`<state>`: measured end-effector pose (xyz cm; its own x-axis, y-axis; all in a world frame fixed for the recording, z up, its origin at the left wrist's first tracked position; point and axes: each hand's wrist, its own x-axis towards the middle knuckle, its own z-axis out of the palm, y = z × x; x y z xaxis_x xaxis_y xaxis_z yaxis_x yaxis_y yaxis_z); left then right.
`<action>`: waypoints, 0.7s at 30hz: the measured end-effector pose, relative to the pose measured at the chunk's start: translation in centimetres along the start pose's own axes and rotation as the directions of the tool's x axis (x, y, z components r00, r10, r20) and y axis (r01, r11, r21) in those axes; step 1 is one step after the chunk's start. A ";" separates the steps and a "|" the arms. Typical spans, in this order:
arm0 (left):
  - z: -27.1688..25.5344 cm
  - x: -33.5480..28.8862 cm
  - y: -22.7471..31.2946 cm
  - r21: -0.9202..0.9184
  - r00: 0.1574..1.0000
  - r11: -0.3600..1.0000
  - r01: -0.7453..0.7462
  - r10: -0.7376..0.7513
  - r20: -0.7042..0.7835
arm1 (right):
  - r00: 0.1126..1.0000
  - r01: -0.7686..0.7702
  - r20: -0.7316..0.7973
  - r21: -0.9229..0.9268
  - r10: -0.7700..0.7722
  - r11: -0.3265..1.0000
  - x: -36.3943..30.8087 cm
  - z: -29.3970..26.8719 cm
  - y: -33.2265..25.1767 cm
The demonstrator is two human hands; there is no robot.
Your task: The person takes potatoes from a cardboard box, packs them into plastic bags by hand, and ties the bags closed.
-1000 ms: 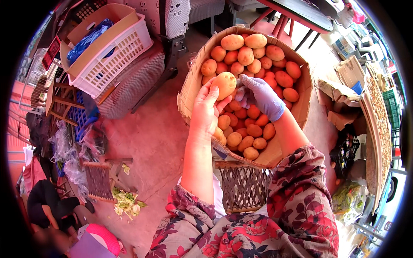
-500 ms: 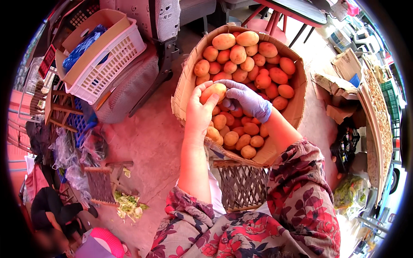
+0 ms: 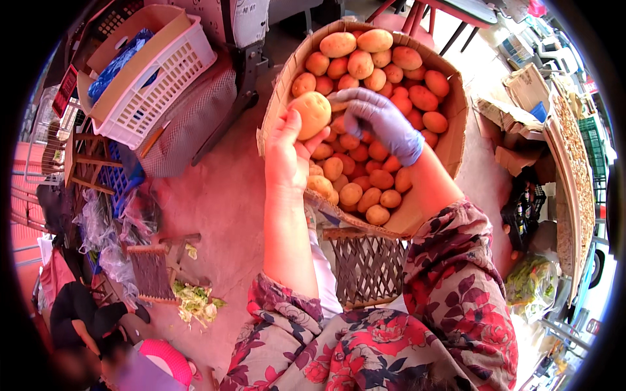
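Observation:
My bare left hand holds a large yellowish potato between thumb and fingers, raised over the left side of a cardboard box. Beside that potato, on its right, is my right hand in a thin purple glove. Its fingers are bent and apart, with the index finger stretched towards the potato; no potato shows in its grasp. Loose potatoes of mixed sizes fill much of the box below both hands, and my gloved hand and wrist cover some of them.
A low stool with a woven seat stands between me and the box. Left are a white crate, plastic bags, a small stool and leaf scraps. Another person sits lower left. Flattened cardboard lies right.
My left hand has lifted the potato and turned its broad face up. My right hand has drawn off the potato's side, its fingers now spread more. The whole view has shifted slightly.

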<state>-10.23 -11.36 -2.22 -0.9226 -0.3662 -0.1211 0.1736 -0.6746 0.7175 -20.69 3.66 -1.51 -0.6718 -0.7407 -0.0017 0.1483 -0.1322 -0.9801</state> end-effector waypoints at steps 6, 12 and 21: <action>-0.9 0.6 0.6 -0.265 1.000 0.964 0.029 -0.029 0.005 | 0.984 -0.109 -0.162 -0.875 -0.075 0.471 0.6 -1.8 2.5; -1.2 0.9 -0.2 -0.562 0.997 0.824 0.077 -0.067 0.039 | 0.957 0.100 0.146 -0.977 0.249 0.189 0.4 -2.5 11.4; -2.0 0.8 0.5 -0.620 0.991 0.782 0.064 -0.121 -0.049 | 0.746 0.031 0.057 -0.998 0.664 0.050 0.3 0.1 11.0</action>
<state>-10.15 -13.25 -3.37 -0.9187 -0.3132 -0.2406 0.2898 -0.9485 0.1281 -19.23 1.91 -12.30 -0.3616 -0.6777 -0.6404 -0.7379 0.6278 -0.2477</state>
